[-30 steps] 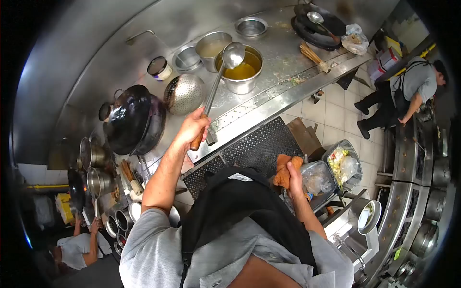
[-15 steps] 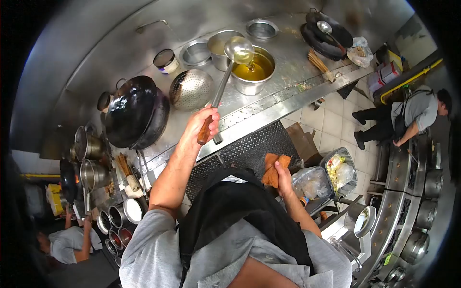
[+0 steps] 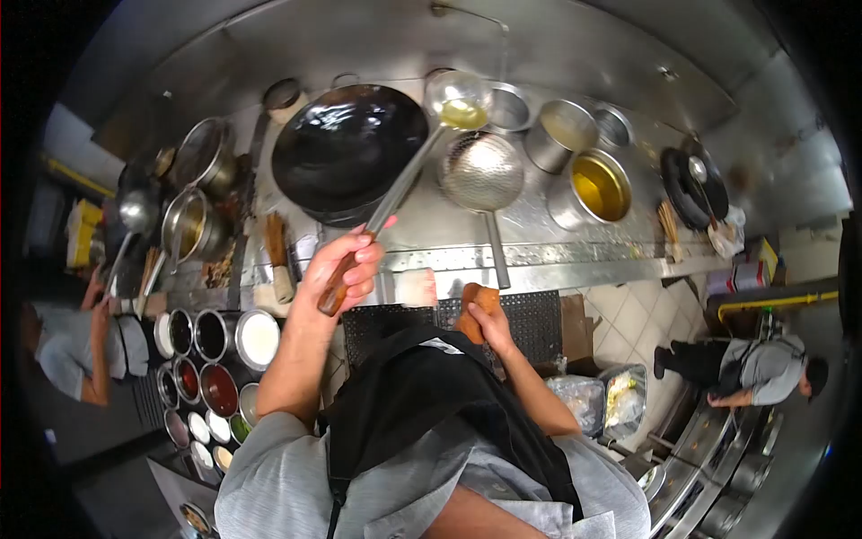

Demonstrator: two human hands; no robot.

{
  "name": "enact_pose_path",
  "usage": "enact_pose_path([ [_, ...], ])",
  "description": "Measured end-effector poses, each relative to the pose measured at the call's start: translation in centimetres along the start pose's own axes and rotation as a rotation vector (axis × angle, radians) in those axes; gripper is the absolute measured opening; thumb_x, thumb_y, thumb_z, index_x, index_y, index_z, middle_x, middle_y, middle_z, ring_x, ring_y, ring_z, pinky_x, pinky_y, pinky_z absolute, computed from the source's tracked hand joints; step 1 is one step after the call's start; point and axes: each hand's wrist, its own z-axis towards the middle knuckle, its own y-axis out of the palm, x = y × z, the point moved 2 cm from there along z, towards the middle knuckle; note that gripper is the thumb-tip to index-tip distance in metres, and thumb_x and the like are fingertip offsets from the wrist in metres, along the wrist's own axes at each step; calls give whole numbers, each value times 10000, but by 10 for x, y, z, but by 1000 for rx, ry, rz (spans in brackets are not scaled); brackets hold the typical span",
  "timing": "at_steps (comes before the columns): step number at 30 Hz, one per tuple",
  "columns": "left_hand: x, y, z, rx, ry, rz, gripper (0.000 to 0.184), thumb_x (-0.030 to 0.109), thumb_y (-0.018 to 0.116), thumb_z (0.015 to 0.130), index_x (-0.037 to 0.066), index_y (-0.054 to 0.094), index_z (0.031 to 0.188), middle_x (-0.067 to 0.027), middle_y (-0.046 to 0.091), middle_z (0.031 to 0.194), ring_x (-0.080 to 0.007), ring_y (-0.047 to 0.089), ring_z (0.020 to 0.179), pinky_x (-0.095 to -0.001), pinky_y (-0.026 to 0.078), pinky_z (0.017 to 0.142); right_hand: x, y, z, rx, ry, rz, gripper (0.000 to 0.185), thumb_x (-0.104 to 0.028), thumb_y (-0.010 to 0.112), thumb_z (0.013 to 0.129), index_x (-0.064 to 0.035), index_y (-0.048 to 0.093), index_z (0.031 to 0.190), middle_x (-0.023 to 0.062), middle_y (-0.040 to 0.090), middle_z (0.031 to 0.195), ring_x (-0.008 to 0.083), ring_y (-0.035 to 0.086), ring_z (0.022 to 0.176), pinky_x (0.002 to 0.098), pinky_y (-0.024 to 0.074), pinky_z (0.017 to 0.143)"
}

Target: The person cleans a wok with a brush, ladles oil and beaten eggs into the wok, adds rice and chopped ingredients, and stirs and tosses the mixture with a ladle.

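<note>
My left hand (image 3: 347, 272) is wrapped round the wooden handle of a ladle (image 3: 460, 99). Yellow liquid lies in its bowl, which is held up beside a large black wok (image 3: 350, 148). Just right of the ladle, a perforated strainer (image 3: 482, 171) rests on the steel counter (image 3: 413, 235) with its handle over the front edge. In my right hand (image 3: 490, 325) is a folded orange-brown cloth (image 3: 475, 308), held low in front of the counter. A pot of yellow oil (image 3: 600, 186) stands further right.
Steel pots (image 3: 561, 135) stand behind the oil pot. Several containers of sauces (image 3: 218, 389) are at the lower left. One person (image 3: 85, 346) works at the far left, another (image 3: 750, 368) at the right. Bins (image 3: 623, 402) stand on the floor at the lower right.
The view has turned left. The ladle has moved from over the oil pot to beside the wok, carrying yellow liquid. The cloth stays in my right hand.
</note>
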Motion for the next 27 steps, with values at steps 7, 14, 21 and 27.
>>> enact_pose_path([
  [7,82,-98,-54,592,107,1067,516,65,541,871,7,464,1377,-19,512,679,-124,488,438,-282,407,387,46,126,113,-234,-126,-559,519,-320,765,790,-51,593,1199,191,676,1113,361,641,1066,394,501,922],
  [14,65,-165,-73,886,283,1436,558,78,544,832,38,487,1386,-145,638,795,-271,630,630,-402,514,587,44,139,116,-220,-196,-748,588,-234,809,752,-31,546,1237,186,658,1133,321,651,1052,393,518,901],
  [21,-8,-169,-86,1158,318,1689,571,122,515,866,102,451,1433,-274,671,1017,-436,656,919,-534,504,839,30,127,107,-221,-454,-705,711,-209,831,754,29,470,1318,216,632,1135,343,625,1103,406,500,946],
  [27,-97,-93,-114,900,582,647,711,78,469,840,116,284,1525,-82,573,644,-153,478,353,-318,390,283,47,69,105,-434,-567,-652,488,-209,632,952,98,445,1281,141,556,1033,232,569,927,359,501,797],
])
